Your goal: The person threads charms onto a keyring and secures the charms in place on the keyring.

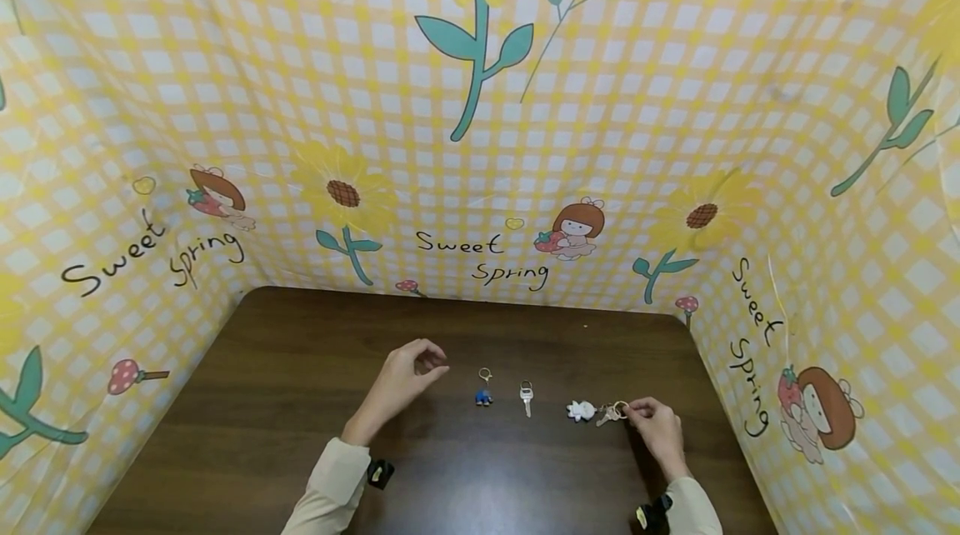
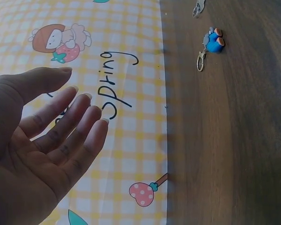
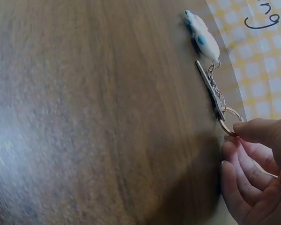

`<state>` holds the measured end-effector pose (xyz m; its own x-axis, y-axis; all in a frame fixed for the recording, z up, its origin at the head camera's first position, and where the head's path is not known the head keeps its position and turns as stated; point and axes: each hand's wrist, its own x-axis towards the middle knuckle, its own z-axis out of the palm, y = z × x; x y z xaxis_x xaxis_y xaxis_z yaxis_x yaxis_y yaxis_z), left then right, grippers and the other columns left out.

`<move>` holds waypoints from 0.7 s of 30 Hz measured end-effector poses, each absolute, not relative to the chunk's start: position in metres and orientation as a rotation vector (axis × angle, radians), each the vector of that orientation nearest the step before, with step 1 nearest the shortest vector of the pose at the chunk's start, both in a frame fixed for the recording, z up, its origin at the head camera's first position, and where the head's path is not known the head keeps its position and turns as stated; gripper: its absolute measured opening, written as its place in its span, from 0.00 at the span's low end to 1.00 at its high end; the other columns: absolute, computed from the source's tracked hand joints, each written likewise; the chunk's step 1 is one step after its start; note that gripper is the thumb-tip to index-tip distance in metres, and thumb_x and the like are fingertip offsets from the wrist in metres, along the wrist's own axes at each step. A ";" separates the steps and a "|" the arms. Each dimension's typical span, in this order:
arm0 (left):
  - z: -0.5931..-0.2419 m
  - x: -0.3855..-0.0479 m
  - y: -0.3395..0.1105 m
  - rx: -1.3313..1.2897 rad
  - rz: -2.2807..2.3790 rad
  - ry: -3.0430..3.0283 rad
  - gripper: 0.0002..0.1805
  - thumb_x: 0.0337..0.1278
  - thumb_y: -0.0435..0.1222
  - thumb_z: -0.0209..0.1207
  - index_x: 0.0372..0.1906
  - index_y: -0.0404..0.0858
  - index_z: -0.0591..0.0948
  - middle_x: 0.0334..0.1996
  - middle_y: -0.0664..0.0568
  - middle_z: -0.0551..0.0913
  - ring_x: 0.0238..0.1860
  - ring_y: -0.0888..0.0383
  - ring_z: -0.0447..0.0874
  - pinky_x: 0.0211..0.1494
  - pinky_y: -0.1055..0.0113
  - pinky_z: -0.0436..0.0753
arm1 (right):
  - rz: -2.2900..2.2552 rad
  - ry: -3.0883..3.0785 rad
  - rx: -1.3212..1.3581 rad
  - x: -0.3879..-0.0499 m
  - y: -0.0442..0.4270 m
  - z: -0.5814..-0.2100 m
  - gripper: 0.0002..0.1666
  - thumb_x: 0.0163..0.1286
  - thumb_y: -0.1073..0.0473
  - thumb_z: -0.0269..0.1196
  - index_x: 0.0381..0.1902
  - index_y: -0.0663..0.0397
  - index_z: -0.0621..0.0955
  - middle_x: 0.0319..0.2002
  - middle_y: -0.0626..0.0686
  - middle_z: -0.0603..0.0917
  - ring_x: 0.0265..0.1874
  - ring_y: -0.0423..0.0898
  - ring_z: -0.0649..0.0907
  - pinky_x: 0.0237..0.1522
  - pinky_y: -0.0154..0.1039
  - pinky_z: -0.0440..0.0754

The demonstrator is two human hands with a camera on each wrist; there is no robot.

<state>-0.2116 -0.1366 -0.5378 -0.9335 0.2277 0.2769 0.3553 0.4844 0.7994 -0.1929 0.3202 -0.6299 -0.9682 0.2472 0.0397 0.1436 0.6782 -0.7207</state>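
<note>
My right hand [image 1: 660, 428] pinches a gold key ring [image 3: 221, 125] between thumb and fingertips, low at the table's right side. A key [image 3: 208, 86] and a short chain hang from that ring. The chain links to a white figure charm [image 1: 581, 411] with blue patches, lying to the hand's left. My left hand [image 1: 405, 378] hovers over the table with loosely curved fingers and holds nothing. Right of it lies a blue figure keychain [image 1: 483, 397] with its metal clasp [image 2: 201, 61]. Between the two keychains is a single silver key [image 1: 527, 400] with a ring at its head.
The dark brown wooden table [image 1: 300, 435] is bounded by a yellow checked cloth [image 1: 480, 185] standing as walls at the back and both sides. Flowers, strawberries and "Sweet Spring" lettering are printed on it. A dark wrist device [image 1: 380, 473] sits by the left sleeve.
</note>
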 end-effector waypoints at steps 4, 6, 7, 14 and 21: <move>-0.538 -0.212 -0.136 -0.512 -1.440 -2.591 0.06 0.63 0.27 0.72 0.40 0.36 0.86 0.36 0.53 0.86 0.38 0.56 0.84 0.41 0.67 0.84 | 1.141 -2.766 -0.351 -0.192 0.323 -0.629 0.09 0.68 0.59 0.73 0.35 0.62 0.88 0.29 0.53 0.91 0.26 0.44 0.84 0.31 0.42 0.76; -0.539 -0.212 -0.136 -0.512 -1.442 -2.590 0.06 0.62 0.27 0.72 0.40 0.36 0.86 0.36 0.53 0.86 0.37 0.56 0.84 0.41 0.67 0.84 | 1.119 -2.776 -0.369 -0.192 0.324 -0.629 0.09 0.68 0.59 0.73 0.35 0.61 0.89 0.29 0.52 0.91 0.28 0.46 0.86 0.32 0.44 0.77; -0.539 -0.212 -0.136 -0.513 -1.444 -2.589 0.06 0.62 0.27 0.72 0.40 0.36 0.86 0.36 0.54 0.85 0.37 0.56 0.84 0.41 0.67 0.84 | 1.109 -2.780 -0.377 -0.192 0.324 -0.628 0.09 0.68 0.58 0.73 0.35 0.60 0.89 0.29 0.52 0.91 0.28 0.47 0.86 0.32 0.45 0.78; -0.543 -0.214 -0.134 -0.527 -1.443 -2.581 0.06 0.62 0.26 0.72 0.40 0.35 0.85 0.36 0.53 0.86 0.37 0.55 0.85 0.41 0.66 0.85 | 1.074 -2.776 -0.365 -0.194 0.323 -0.621 0.08 0.69 0.58 0.73 0.36 0.59 0.89 0.30 0.52 0.91 0.34 0.56 0.88 0.36 0.52 0.80; -0.547 -0.216 -0.132 -0.532 -1.437 -2.571 0.06 0.62 0.26 0.71 0.40 0.33 0.85 0.35 0.51 0.86 0.37 0.53 0.86 0.41 0.66 0.85 | 1.105 -2.729 -0.277 -0.204 0.306 -0.613 0.06 0.68 0.60 0.73 0.37 0.59 0.89 0.30 0.52 0.90 0.32 0.52 0.87 0.36 0.50 0.80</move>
<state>-0.2161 -0.1316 -0.5465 -0.9260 0.2326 0.2974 0.3752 0.4785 0.7939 -0.2037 0.3063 -0.6134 -0.9657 0.2399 0.0998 0.1029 0.7058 -0.7009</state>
